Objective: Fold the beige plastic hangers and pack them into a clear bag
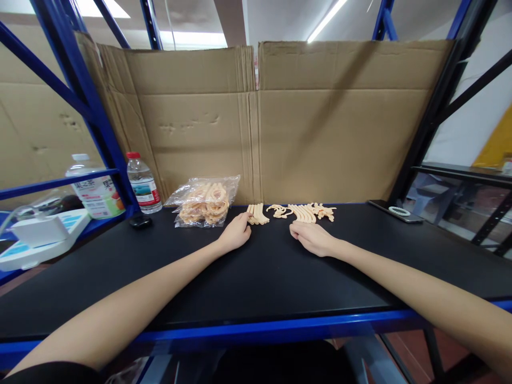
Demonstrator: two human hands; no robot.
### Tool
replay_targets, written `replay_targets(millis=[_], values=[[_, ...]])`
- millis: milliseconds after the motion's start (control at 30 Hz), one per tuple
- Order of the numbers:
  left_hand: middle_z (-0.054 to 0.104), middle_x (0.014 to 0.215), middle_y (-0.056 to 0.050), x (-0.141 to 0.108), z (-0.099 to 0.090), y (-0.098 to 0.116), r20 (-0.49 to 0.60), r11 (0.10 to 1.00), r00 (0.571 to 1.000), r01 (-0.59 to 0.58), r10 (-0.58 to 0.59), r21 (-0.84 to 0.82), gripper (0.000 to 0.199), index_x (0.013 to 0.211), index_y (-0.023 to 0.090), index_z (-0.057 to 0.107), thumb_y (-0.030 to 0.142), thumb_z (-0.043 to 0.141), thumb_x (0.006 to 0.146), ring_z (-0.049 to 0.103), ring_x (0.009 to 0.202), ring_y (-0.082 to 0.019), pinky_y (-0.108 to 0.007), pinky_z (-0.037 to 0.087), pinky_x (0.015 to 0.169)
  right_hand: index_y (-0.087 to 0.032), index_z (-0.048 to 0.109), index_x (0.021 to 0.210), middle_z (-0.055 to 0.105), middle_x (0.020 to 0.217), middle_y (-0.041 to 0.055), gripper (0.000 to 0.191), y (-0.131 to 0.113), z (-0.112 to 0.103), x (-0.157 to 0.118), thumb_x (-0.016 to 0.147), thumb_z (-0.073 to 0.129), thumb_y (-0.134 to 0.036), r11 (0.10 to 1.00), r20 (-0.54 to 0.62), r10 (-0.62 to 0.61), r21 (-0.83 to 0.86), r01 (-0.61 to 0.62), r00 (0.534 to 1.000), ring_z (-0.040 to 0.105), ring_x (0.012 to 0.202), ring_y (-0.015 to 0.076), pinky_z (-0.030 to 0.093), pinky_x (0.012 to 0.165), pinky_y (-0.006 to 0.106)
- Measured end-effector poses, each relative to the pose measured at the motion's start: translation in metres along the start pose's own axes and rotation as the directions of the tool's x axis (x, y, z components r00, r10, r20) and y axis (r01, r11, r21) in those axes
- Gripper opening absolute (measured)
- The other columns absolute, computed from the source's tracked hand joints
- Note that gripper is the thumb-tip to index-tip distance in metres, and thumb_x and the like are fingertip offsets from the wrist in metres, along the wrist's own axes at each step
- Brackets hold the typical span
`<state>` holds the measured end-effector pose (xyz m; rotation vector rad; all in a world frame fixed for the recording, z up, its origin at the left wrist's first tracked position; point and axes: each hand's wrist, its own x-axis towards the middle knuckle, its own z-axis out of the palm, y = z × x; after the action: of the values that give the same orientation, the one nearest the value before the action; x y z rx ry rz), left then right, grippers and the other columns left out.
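Observation:
Cream-coloured, rib-like pieces lie in a row on the black tabletop in front of both hands. My left hand (236, 232) is closed, its thumb and forefinger pinched at the left end of a set of straighter ribs (258, 214). A small curved, branching piece (279, 211) lies between the hands. To its right is a row of curved ribs (304, 213), followed by a cluster of knobby, bone-like pieces (325, 212). My right hand (314, 238) rests just in front of the curved ribs with its fingers curled in; whatever they grip is hidden.
A clear plastic bag (206, 202) of similar cream pieces lies left of my left hand. Behind it stand a red-capped water bottle (144, 185) and a larger bottle (98, 192). A phone (400, 211) lies far right. Cardboard (340, 122) walls the back.

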<state>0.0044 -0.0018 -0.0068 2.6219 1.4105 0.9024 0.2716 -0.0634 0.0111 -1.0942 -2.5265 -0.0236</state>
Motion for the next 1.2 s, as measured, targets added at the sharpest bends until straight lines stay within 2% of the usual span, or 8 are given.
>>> replay_targets(millis=[200,400,533,600,700,900,1067,1200], values=[[0.058,0.113,-0.014,0.000,0.000,-0.001,0.009,1.000,1.000,-0.009,0.009,0.013,0.040,0.115,0.012,0.050,0.007,0.044,0.076,0.054,0.109,-0.027,-0.040,0.042,0.098,-0.020,0.042,0.070,0.050,0.075,0.0026,0.017,-0.001,0.000,-0.001,0.077,0.035,-0.005,1.000,0.031,0.001,-0.014,-0.001,1.000,0.044,0.068,0.0167,0.033,0.063,0.027],[0.056,0.115,-0.015,-0.002,-0.002,0.000,0.025,0.999,1.000,-0.016,0.015,0.039,0.040,0.116,0.010,0.049,0.008,0.043,0.077,0.052,0.111,-0.027,-0.040,0.040,0.099,-0.019,0.046,0.070,0.049,0.077,0.0031,0.022,0.012,0.002,0.012,0.072,0.033,-0.001,0.993,-0.067,-0.020,0.115,0.028,0.998,0.047,0.073,0.0167,0.038,0.070,0.027],[0.055,0.112,-0.015,-0.004,-0.004,0.002,0.018,0.997,0.999,-0.034,0.033,0.075,0.037,0.114,0.011,0.050,0.008,0.043,0.078,0.052,0.109,-0.026,-0.039,0.041,0.097,-0.016,0.054,0.086,0.056,0.083,0.0046,0.019,0.034,0.000,0.041,0.084,0.036,-0.009,0.983,-0.179,0.068,0.182,-0.035,0.982,0.052,0.078,0.0164,0.040,0.074,0.027],[0.055,0.108,-0.014,-0.005,-0.005,0.002,0.015,0.993,0.999,-0.050,0.048,0.109,0.033,0.110,0.012,0.052,0.008,0.042,0.079,0.052,0.106,-0.026,-0.040,0.042,0.095,-0.015,0.057,0.099,0.059,0.079,0.0031,0.020,0.045,-0.001,0.057,0.087,0.041,-0.013,0.978,-0.142,0.135,0.177,-0.109,0.981,0.054,0.070,0.0148,0.039,0.068,0.025],[0.054,0.102,-0.013,-0.006,-0.008,0.002,0.012,0.987,0.997,-0.074,0.073,0.143,0.025,0.100,0.013,0.057,0.009,0.042,0.080,0.053,0.100,-0.026,-0.040,0.044,0.092,-0.016,0.059,0.109,0.061,0.071,-0.0001,0.026,0.059,0.003,0.077,0.085,0.053,-0.019,0.980,-0.056,0.138,0.154,-0.128,0.989,0.054,0.062,0.0136,0.037,0.062,0.023],[0.051,0.096,-0.010,-0.003,-0.013,-0.001,0.034,0.996,0.998,-0.061,0.059,0.071,0.015,0.086,0.013,0.060,0.012,0.047,0.079,0.054,0.091,-0.024,-0.039,0.044,0.090,-0.016,0.071,0.087,0.065,0.069,0.0013,0.013,0.070,0.017,0.097,0.076,0.065,-0.020,0.975,-0.039,0.150,0.174,-0.141,0.988,0.057,0.062,0.0140,0.036,0.060,0.022],[0.053,0.095,-0.007,-0.001,-0.018,-0.001,0.040,0.999,0.999,-0.035,0.034,0.012,0.010,0.080,0.017,0.061,0.013,0.052,0.078,0.056,0.091,-0.022,-0.037,0.045,0.089,-0.015,0.072,0.080,0.068,0.070,0.0032,0.011,0.070,0.014,0.099,0.076,0.062,-0.016,0.957,-0.133,0.219,0.223,-0.186,0.967,0.058,0.064,0.0155,0.039,0.062,0.023],[0.053,0.098,-0.008,-0.001,-0.020,0.003,-0.056,0.990,0.998,0.011,-0.019,-0.138,0.011,0.076,0.017,0.059,0.010,0.051,0.077,0.057,0.095,-0.021,-0.036,0.047,0.087,-0.014,0.070,0.082,0.068,0.074,0.0051,0.014,0.068,0.003,0.094,0.080,0.056,-0.018,0.938,-0.246,0.265,0.290,-0.190,0.932,0.060,0.067,0.0165,0.043,0.064,0.026]])
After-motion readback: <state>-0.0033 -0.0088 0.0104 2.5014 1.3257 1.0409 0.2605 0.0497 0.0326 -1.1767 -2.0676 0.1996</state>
